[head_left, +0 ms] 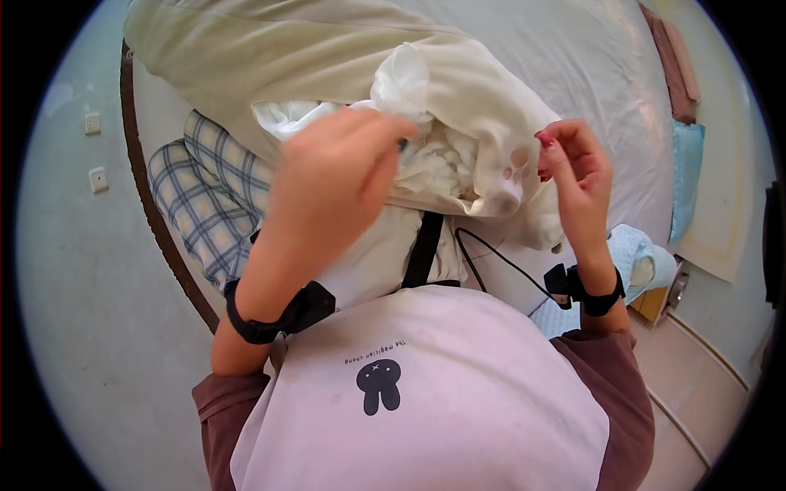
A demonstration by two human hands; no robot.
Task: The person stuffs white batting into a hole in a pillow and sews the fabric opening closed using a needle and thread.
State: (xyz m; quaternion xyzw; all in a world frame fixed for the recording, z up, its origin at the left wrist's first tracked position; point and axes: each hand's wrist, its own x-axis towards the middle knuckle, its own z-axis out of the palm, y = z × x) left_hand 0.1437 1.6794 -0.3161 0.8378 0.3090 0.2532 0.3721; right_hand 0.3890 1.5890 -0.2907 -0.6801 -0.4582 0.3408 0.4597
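A large cream plush piece (483,90) lies across my lap, with pink pads like a paw's on its right end. White stuffing (446,159) shows through an opening in it. My left hand (348,159), smeared by motion, is over the left side of this opening. Its fingers look closed, and a small dark spot shows by the fingertips. To the right of the paw, my right hand (583,168) is raised, thumb and fingers pinched together. Whatever either hand holds is too small to make out. Thin white bag-like material (401,80) puffs up beyond my left hand.
A grey-white sheet (589,57) spreads beyond the plush. Plaid cloth (209,196) lies at the left, by the brown bed edge (151,204). A black cable (508,258) runs to my right wrist strap. Light blue cloth (630,254) is beside my right forearm.
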